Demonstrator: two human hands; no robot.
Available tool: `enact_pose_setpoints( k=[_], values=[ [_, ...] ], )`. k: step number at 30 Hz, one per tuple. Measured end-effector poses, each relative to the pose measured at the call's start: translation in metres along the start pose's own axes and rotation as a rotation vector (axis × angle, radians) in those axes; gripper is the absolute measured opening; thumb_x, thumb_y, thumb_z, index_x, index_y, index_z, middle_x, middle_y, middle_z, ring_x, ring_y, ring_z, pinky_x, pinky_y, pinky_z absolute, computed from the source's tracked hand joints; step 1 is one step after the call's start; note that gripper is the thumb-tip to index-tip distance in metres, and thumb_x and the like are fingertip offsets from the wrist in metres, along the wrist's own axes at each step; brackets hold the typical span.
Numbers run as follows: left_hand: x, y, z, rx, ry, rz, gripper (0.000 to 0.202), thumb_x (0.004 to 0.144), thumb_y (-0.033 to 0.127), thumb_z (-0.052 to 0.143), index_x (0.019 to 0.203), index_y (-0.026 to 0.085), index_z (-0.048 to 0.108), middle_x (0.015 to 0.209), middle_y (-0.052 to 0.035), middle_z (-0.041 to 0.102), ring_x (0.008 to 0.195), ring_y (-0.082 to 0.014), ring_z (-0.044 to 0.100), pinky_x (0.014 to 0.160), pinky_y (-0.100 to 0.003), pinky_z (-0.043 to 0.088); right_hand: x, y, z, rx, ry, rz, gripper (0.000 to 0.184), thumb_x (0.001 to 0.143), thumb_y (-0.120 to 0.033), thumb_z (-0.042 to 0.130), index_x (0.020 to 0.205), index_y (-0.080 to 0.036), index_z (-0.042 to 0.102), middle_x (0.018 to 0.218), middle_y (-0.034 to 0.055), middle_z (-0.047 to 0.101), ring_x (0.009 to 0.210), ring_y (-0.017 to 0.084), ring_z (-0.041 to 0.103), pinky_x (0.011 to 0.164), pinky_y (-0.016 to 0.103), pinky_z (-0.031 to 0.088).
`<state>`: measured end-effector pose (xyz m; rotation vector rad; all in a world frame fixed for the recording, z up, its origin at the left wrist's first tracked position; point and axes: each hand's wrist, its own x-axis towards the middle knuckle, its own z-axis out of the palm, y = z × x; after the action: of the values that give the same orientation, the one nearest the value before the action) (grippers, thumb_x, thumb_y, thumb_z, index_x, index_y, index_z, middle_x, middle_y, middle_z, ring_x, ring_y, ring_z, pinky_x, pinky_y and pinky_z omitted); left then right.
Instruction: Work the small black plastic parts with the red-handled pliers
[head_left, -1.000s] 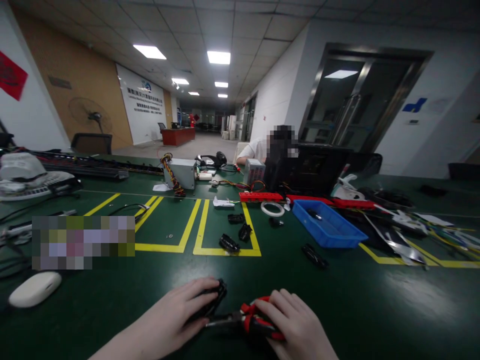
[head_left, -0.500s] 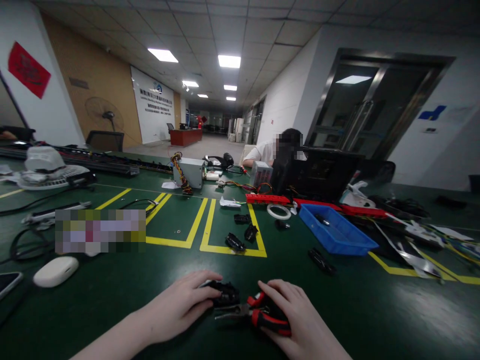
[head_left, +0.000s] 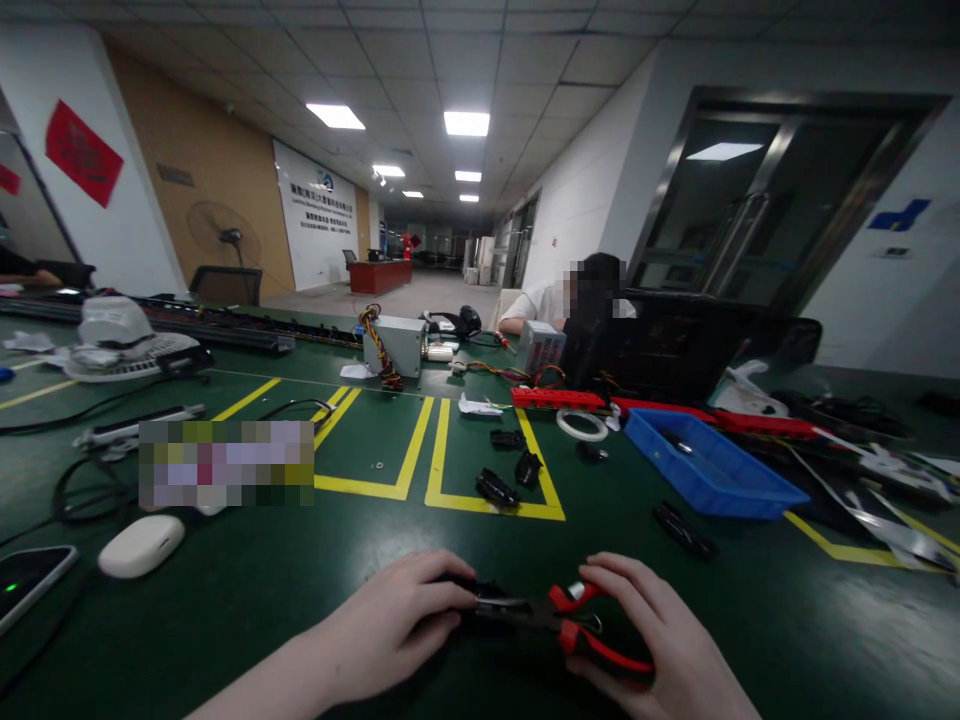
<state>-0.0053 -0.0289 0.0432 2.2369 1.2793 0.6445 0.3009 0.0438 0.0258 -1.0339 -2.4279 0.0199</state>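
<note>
At the front of the green table, my left hand [head_left: 420,605] is closed around a dark black plastic part [head_left: 489,590], which its fingers partly cover. My right hand [head_left: 649,635] grips the red-and-black handles of a pair of pliers [head_left: 574,625]. The handles are spread apart, and the jaws point left, over the black part beside my left fingertips. Whether the jaws bite on it I cannot tell. Beyond my hands, several similar black parts [head_left: 497,488] lie around a yellow-taped square, and another black part [head_left: 684,530] rests to the right.
A blue tray [head_left: 720,485] stands at the right, near a red power strip [head_left: 559,399] and a white ring [head_left: 582,425]. Farther back are a metal power supply [head_left: 401,350] and a seated person [head_left: 536,302]. A white oval case [head_left: 141,547] and a phone [head_left: 34,580] lie left.
The pliers' jaws have moved from in front of the black part to over it, and their handles are spread wider. The whole view has shifted slightly, with things appearing farther right.
</note>
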Motion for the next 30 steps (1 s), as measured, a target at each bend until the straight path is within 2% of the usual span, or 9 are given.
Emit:
enact_pose_setpoints(
  k=[3,5,9,13,18,25,30],
  values=[
    [0.0,-0.001,-0.002,-0.024,-0.01,0.0,0.04,0.091,0.011,0.048,0.126,0.028,0.059,0.13,-0.0046,0.056,0.117,-0.0215,0.055,0.102,-0.038,0.046,0.002,0.001,0.002,-0.068,0.016,-0.054,0.058,0.069,-0.043,0.076,0.121,-0.026,0.057,0.115,0.0078,0.064,0.099,0.026,0.063,0.079,0.037,0.054],
    [0.0,-0.003,-0.003,-0.038,-0.005,0.007,0.04,0.091,0.011,0.049,0.126,0.028,0.059,0.13,-0.0044,0.056,0.117,-0.0211,0.055,0.101,-0.037,0.047,0.002,0.001,0.005,-0.092,0.046,-0.046,0.057,0.069,-0.045,0.076,0.12,-0.025,0.058,0.112,0.0077,0.065,0.099,0.026,0.062,0.08,0.038,0.053],
    [-0.001,-0.005,-0.003,-0.037,-0.01,-0.001,0.037,0.089,0.012,0.052,0.121,0.027,0.062,0.13,-0.0041,0.055,0.116,-0.0208,0.055,0.1,-0.036,0.047,0.0,0.004,0.007,-0.129,0.105,-0.061,0.059,0.074,-0.051,0.071,0.124,-0.024,0.055,0.114,0.0092,0.063,0.105,0.028,0.059,0.085,0.04,0.05],
    [-0.002,-0.007,-0.001,-0.009,-0.008,-0.012,0.03,0.089,0.022,0.059,0.118,0.028,0.064,0.128,-0.0036,0.056,0.113,-0.0217,0.056,0.098,-0.038,0.048,0.0,0.007,0.005,-0.171,0.128,-0.096,0.066,0.077,-0.05,0.067,0.133,-0.023,0.047,0.118,0.0109,0.06,0.106,0.027,0.058,0.084,0.039,0.05],
    [-0.002,-0.009,0.001,-0.003,0.015,-0.007,0.028,0.09,0.021,0.057,0.116,0.026,0.066,0.123,-0.0057,0.058,0.108,-0.0216,0.057,0.093,-0.037,0.05,0.003,0.004,0.005,-0.191,0.091,-0.103,0.055,0.074,-0.047,0.068,0.122,-0.022,0.054,0.114,0.0106,0.062,0.105,0.029,0.058,0.084,0.041,0.048],
    [0.0,-0.013,0.0,-0.113,0.01,-0.042,0.031,0.089,0.019,0.058,0.117,0.028,0.066,0.123,-0.005,0.056,0.11,-0.0213,0.056,0.097,-0.038,0.048,0.006,0.01,0.006,-0.218,0.062,-0.126,0.049,0.074,-0.046,0.067,0.117,-0.025,0.057,0.111,0.0066,0.067,0.109,0.029,0.06,0.103,0.052,0.035],
    [0.0,-0.017,-0.001,-0.189,-0.003,-0.071,0.027,0.088,0.021,0.06,0.112,0.027,0.069,0.124,-0.0058,0.054,0.112,-0.0231,0.053,0.098,-0.039,0.047,0.005,0.001,0.009,-0.184,0.046,-0.079,0.049,0.072,-0.048,0.068,0.115,-0.025,0.06,0.109,0.0067,0.069,0.11,0.03,0.06,0.104,0.054,0.034]
  ],
)
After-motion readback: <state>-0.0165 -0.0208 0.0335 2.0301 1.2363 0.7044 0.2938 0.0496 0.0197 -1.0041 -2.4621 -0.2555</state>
